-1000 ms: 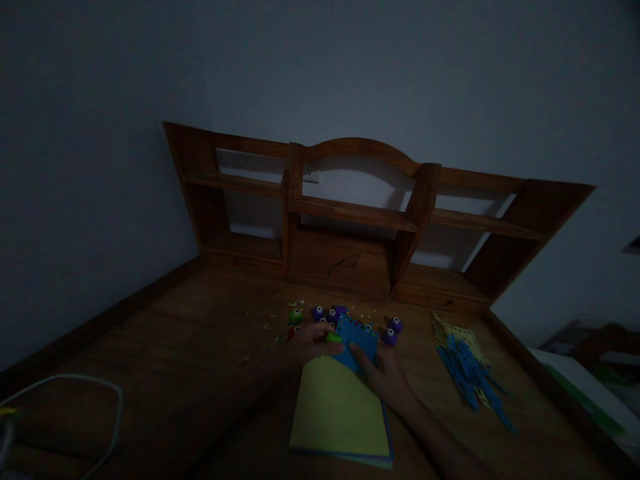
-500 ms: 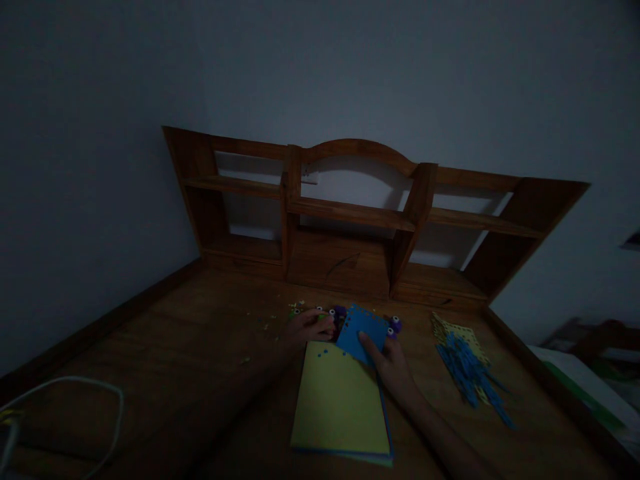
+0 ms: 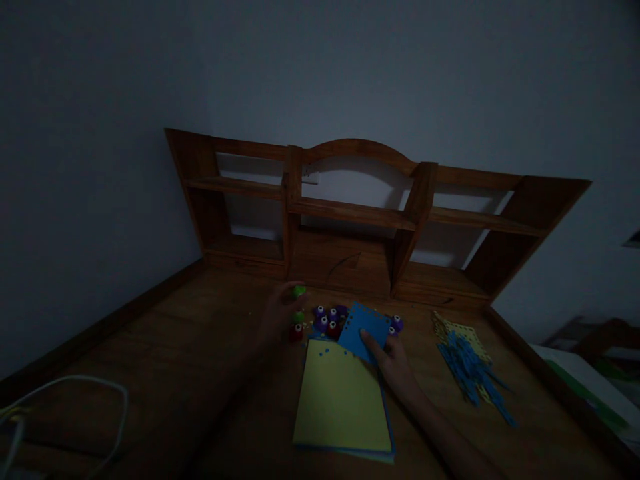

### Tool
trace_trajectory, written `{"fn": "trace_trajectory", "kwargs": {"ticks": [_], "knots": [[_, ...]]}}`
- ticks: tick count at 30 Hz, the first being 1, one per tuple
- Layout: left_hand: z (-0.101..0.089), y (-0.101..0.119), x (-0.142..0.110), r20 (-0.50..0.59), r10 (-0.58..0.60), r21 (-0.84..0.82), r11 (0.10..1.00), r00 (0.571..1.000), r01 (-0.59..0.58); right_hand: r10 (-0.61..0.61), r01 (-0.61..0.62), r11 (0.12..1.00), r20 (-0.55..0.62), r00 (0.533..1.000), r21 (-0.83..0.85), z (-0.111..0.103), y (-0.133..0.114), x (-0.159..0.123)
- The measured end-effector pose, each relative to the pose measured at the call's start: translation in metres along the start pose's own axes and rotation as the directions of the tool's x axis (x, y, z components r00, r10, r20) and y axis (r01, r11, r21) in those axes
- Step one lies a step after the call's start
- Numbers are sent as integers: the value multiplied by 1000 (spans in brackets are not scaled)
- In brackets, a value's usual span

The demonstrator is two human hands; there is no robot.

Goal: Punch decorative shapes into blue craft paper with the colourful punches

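Observation:
My right hand (image 3: 393, 360) grips a small sheet of blue paper (image 3: 361, 328), thumb on top, with punched holes along its top and left edges. My left hand (image 3: 281, 308) pinches a small green craft punch (image 3: 299, 291) off to the left. Below that hand stand another green punch (image 3: 298, 317) and a red punch (image 3: 297, 332). Several purple punches (image 3: 321, 324) and a dark red one (image 3: 333, 327) cluster left of the blue sheet. More purple punches (image 3: 397, 323) show at its right. Yellow paper (image 3: 345, 400) tops a stack in front of me, with blue dots on its upper part.
A wooden shelf unit (image 3: 345, 212) stands along the back of the wooden desk (image 3: 175, 347). At the right lies a pile of blue paper strips (image 3: 465, 367) over perforated yellow paper (image 3: 473, 337). A white cable (image 3: 123, 400) loops at the lower left.
My left hand has moved up and left from the punch cluster, now with a green punch in its fingers. More of the cluster shows. My right hand and the blue sheet stay nearly in place.

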State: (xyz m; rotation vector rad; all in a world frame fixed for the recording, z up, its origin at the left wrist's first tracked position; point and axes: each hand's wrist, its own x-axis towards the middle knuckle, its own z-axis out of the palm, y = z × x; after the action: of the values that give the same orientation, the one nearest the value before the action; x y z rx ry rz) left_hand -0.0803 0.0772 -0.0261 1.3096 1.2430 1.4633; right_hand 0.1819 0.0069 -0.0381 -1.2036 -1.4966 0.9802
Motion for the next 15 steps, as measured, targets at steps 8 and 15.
{"fn": "trace_trajectory", "kwargs": {"ticks": [8, 15], "knots": [[-11, -32, 14, -49, 15, 288, 958, 999, 0, 29, -29, 1000, -117, 993, 1, -4, 0, 3], [-13, -51, 19, 71, 48, 522, 849, 996, -78, 76, -54, 994, -263, 962, 91, -11, 4, 7]]}}
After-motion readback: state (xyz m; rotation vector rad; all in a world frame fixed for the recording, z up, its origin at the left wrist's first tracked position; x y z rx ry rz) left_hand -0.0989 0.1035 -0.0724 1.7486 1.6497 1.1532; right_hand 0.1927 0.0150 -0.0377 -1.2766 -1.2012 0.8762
